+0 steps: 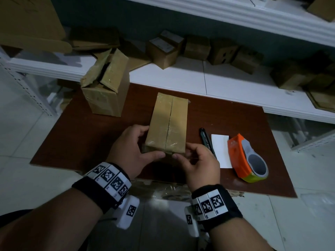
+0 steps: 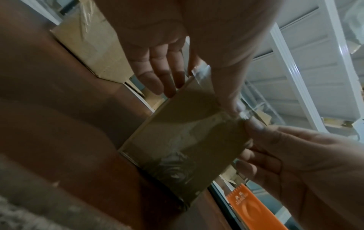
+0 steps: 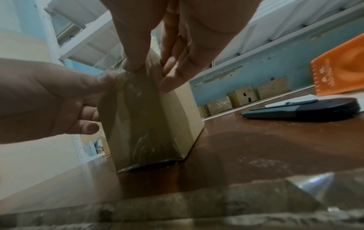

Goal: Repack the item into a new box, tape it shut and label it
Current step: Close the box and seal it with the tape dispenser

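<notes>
A closed cardboard box [image 1: 168, 122] lies lengthwise on the brown table board [image 1: 81, 142], with clear tape along its top seam and down its near end [image 3: 141, 121]. My left hand [image 1: 147, 142] holds its near left corner: the fingers lie on the left side and the thumb on the near end. My right hand [image 1: 182, 150] holds the near right corner. Its thumb presses the tape at the top edge and its fingers lie along the right side [image 3: 169, 84]. In the left wrist view both thumbs meet at the box's [image 2: 183, 140] top near edge.
An opened, crumpled old box [image 1: 107, 87] stands at the back left of the board. To the right lie a black pen [image 1: 206, 140], a white label [image 1: 220, 149] and an orange tape dispenser [image 1: 244, 156]. Several small cartons [image 1: 163, 49] sit on the white shelf behind.
</notes>
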{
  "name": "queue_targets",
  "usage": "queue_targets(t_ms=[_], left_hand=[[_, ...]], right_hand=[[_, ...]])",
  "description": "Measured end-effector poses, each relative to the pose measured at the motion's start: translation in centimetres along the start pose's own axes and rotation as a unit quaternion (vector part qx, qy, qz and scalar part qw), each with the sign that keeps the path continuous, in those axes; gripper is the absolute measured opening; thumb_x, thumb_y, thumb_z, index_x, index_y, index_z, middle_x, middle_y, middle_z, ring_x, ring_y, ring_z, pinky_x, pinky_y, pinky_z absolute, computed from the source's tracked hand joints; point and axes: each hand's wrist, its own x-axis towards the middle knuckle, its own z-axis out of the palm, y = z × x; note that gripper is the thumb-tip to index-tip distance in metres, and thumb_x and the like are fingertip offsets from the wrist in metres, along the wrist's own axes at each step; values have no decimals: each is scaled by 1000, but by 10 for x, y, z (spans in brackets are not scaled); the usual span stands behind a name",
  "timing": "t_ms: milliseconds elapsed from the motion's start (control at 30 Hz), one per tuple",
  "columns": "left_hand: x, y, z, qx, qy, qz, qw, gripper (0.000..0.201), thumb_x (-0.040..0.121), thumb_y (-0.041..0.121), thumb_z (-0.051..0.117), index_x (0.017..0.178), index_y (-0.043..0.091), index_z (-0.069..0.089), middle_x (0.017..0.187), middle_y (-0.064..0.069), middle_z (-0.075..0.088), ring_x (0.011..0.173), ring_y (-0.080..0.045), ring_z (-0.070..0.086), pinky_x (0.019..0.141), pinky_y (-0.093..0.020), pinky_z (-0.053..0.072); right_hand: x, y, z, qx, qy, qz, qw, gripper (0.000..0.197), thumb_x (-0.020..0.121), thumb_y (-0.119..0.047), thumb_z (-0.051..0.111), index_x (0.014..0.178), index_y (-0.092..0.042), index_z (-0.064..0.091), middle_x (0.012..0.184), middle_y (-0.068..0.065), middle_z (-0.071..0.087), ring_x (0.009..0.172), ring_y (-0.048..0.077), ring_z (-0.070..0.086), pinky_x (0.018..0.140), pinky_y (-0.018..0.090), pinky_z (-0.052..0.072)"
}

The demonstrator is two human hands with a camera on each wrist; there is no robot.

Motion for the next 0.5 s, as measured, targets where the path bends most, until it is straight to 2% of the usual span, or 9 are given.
queue_targets(t_ms=[100,267,333,400,433,500], left_hand=[[1,0,-4,11,1,17,1000,82,62,47,88,135,34,51,129,13,52,109,-7,54,89,-33,53],[6,-11,-11,-28,-28,31,999,78,63,48,84,135,36,56,122,15,57,98,-5,59,84,-38,57],[8,-16,-14,-47,-39,35,998,80,60,57,80,135,38,56,120,14,59,96,-5,59,84,-38,57],[11,-21,-16,-74,-49,37,995,81,57,61,76,133,42,56,118,13,60,95,-7,60,84,-40,57],[12,-22,-17,-82,-53,39,994,80,57,60,76,132,44,56,115,13,61,94,-9,59,85,-40,57],[13,-24,-16,-84,-61,47,993,76,59,56,77,131,45,55,107,12,60,90,-10,57,84,-37,56]], right_hand=[[0,3,-2,22,-6,-6,1000,41,77,-26,86,115,-24,74,95,-13,69,94,-13,60,76,-2,41],[1,5,-13,80,-46,15,996,37,82,-16,81,116,-29,70,101,-14,70,96,-14,62,83,2,44],[3,8,-15,114,-58,36,991,31,86,-11,76,111,-31,72,101,-11,74,95,-7,67,86,10,51],[3,10,-15,182,-67,80,978,25,91,-7,70,107,-25,76,96,-5,78,92,4,72,85,22,58],[3,10,-15,201,-70,95,972,23,92,-5,69,105,-22,77,94,-6,79,88,6,73,81,22,59],[2,10,-15,191,-63,82,976,20,89,-7,72,102,-22,77,87,-13,78,86,-1,72,79,13,54]])
